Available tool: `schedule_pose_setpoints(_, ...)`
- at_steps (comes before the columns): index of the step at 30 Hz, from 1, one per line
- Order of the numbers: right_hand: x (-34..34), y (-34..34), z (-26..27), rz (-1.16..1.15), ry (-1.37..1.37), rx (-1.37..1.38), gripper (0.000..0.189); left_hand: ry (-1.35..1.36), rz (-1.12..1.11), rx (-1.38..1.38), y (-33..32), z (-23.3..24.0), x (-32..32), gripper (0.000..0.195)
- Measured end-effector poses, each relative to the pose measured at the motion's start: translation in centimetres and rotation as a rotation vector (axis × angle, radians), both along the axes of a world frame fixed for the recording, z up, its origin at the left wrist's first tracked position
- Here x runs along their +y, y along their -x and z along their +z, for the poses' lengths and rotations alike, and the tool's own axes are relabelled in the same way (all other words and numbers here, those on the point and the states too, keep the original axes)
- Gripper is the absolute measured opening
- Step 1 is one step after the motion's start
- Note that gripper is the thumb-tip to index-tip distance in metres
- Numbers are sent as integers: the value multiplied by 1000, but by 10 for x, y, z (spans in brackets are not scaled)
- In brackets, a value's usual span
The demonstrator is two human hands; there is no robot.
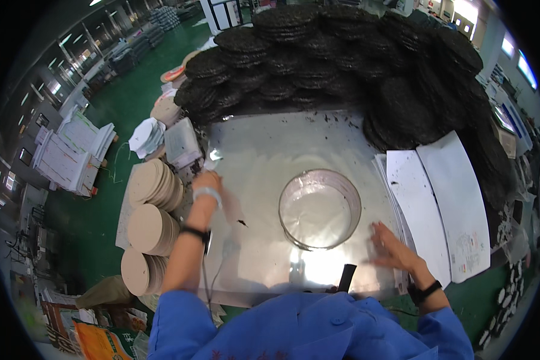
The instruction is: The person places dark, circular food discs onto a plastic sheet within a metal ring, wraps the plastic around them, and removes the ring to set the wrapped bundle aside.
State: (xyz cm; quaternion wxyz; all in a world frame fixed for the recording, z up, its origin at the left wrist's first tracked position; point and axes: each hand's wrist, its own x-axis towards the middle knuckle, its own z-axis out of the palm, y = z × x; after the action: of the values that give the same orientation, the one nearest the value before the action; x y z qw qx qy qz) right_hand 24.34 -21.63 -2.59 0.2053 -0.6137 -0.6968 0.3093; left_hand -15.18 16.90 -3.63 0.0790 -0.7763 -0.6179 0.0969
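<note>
A shallow metal ring [287, 229] lies on the shiny metal tabletop [261, 148] in front of me, the tabletop's surface showing through its middle. My right hand [391, 247], slightly blurred, hovers right of the ring with fingers apart and nothing in it. At the tabletop's left edge is my left hand [208, 181], its fingers curled and mostly hidden from above. A pale patch shows beyond those fingers; whether they grip it I cannot tell. Just past that hand lies a stack of clear plastic sheets or bags [183, 143]. A black handle [347, 277] sticks up near the front edge.
Dark round flat cakes [288, 67] are piled high along the back and right. Stacks of round cardboard discs [146, 228] line the left. White printed card sheets [450, 211] lie at the right. Beyond the table spreads green floor [94, 148] with a paper-stacked pallet [72, 153].
</note>
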Motion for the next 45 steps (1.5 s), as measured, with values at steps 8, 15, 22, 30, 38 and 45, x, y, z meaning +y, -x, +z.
schedule_pose_setpoints(8, -4, -15, -2, -24, 59, 92, 42, 638, -1205, -757, -122, -12, -275, 24)
schedule_pose_setpoints(15, 80, 40, 16, 144, -373, -460, 31, 527, -1129, -716, -203, -100, -310, 55)
schedule_pose_setpoints(22, 49, -2, 71, -362, -390, -60, 38, 450, -1382, -815, -205, -88, -346, 44)
schedule_pose_setpoints(30, 9, -14, 73, -508, -424, 12, 37, 503, -1229, -924, -223, -94, -332, 30)
schedule_pose_setpoints(38, 14, -22, 68, -422, -464, 28, 35, 644, -1082, -1190, -227, -115, -309, 14)
schedule_pose_setpoints(45, 18, -16, 68, -385, -446, 41, 34, 993, -1032, -1073, -226, -73, -246, 14)
